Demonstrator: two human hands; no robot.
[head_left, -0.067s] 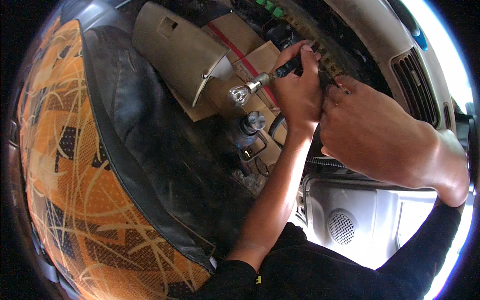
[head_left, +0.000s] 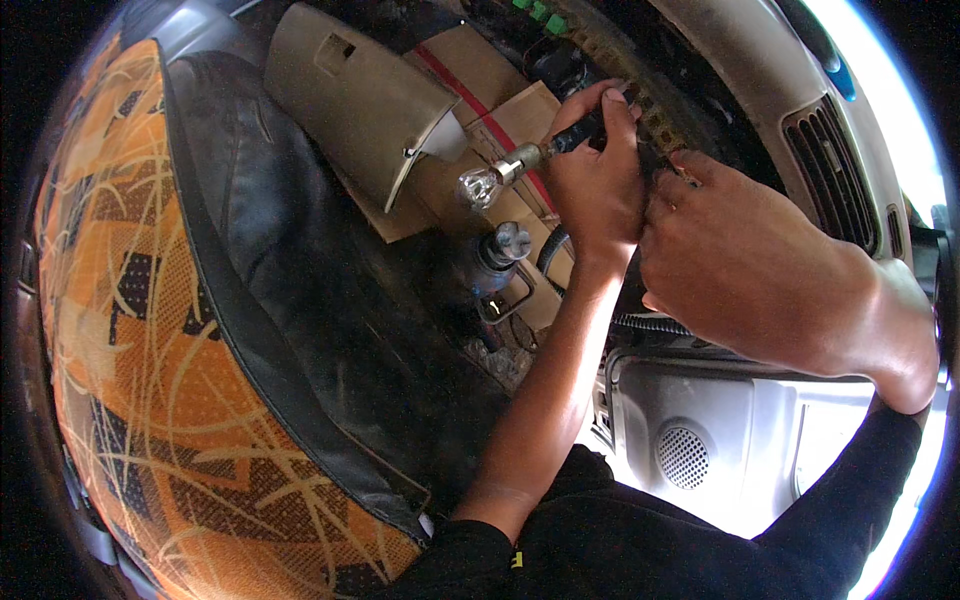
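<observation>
My left hand (head_left: 598,180) is closed around a test lamp (head_left: 518,163): a clear glass bulb on a metal base, with a dark handle or socket running into the fingers. The bulb points left, away from the palm. My right hand (head_left: 750,255) is bent into a fist-like pinch just right of the left hand, its fingertips at the lower end of a strip of yellowish connectors (head_left: 640,110). What those fingertips hold is too small and hidden to make out. The strip runs up and left under the dashboard.
A detached beige glovebox lid (head_left: 355,95) lies on cardboard (head_left: 465,65) at upper left. Below the bulb stands a bottle (head_left: 495,255). An orange patterned seat (head_left: 130,330) fills the left. At right are the dashboard vent (head_left: 832,175) and a door panel with a speaker grille (head_left: 683,455).
</observation>
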